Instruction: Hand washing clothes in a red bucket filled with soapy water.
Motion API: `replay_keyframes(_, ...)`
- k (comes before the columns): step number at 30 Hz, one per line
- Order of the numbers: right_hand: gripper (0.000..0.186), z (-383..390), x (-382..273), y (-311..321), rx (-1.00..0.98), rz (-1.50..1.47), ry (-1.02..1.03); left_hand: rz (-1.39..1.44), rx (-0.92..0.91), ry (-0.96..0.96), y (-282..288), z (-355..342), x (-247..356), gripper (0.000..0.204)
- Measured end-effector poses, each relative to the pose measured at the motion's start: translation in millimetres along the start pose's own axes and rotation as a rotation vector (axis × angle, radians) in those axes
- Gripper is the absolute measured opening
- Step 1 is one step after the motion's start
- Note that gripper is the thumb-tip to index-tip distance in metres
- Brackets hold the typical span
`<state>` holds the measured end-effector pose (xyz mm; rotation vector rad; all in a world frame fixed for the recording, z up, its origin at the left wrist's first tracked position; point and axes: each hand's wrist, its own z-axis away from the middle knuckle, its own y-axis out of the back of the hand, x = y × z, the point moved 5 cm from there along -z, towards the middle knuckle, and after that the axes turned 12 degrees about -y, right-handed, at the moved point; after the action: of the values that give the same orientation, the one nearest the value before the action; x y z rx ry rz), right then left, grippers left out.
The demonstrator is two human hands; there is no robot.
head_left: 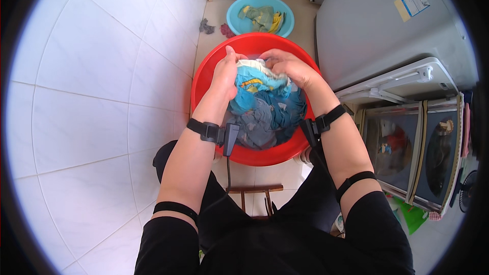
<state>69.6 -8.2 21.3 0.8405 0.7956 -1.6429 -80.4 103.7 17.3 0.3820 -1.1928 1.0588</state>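
Note:
A turquoise garment [249, 82] with a yellow print and a whitish edge is bunched up between my hands, over a red basin [201, 89]. My left hand [225, 75] is closed on the garment's left side, thumb up, its other fingers partly hidden by the cloth. On the far right side my right hand [291, 70] grips the cloth with bent fingers. Below the garment, wet dark grey-blue clothes [260, 122] lie heaped in the basin. Black straps with small dark devices are around both my forearms.
Beyond the red basin stands a light-blue basin [232, 19] holding greenish and yellow cloth. Small grey [207, 26] and dark red cloths [227, 31] lie on the floor beside it. A white tiled wall [86, 81] rises at left; a twin-tub washing machine [402, 142] with raised lid stands at right.

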Motion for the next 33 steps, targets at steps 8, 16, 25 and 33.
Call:
replay_keyframes(8,0.041,3.9,-4.9,-40.0,0.001,0.006,0.013,-0.363,-0.144,-0.31,-3.4,-6.8,-4.7,0.049)
replay_keyframes(16,0.036,19.5,-37.9,-16.9,-0.003,-0.68,0.201,-0.469,-0.555,-0.281,-6.4,7.1,-9.2,0.081)
replay_keyframes(25,0.032,34.3,-38.9,31.5,0.118,-0.761,0.336,-0.313,-0.366,-0.287,0.1,2.9,-5.2,0.03)
replay_keyframes(33,0.047,16.0,-27.9,33.3,0.396,-0.398,0.296,0.468,-0.147,-0.268,-5.9,-8.6,7.1,0.022)
